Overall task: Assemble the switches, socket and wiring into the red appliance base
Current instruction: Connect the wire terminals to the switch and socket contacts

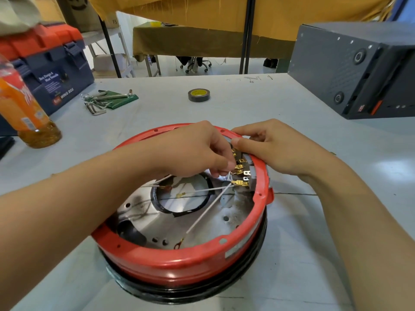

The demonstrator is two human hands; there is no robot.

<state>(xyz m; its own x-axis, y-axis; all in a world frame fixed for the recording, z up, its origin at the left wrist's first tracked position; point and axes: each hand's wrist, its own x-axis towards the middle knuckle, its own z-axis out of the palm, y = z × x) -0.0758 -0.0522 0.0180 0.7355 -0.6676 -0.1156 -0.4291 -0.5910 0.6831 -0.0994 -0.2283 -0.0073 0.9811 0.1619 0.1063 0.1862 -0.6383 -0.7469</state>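
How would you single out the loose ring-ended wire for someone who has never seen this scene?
Find the red appliance base on the grey table. Inside it, one white wire runs from the brass terminals toward the near rim. Only it ends in a ring terminal, unconnected.

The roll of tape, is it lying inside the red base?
No, the roll of tape lies on the table beyond the red base, apart from it.

I'm at a workshop table (pixel 247 104): a red-lidded toolbox (pixel 48 70) to my left, hex keys (pixel 102 102) beside it, a roll of tape (pixel 199 94) ahead, a grey equipment case (pixel 350 72) to my right, and more cloth-covered benches (pixel 190 41) behind.
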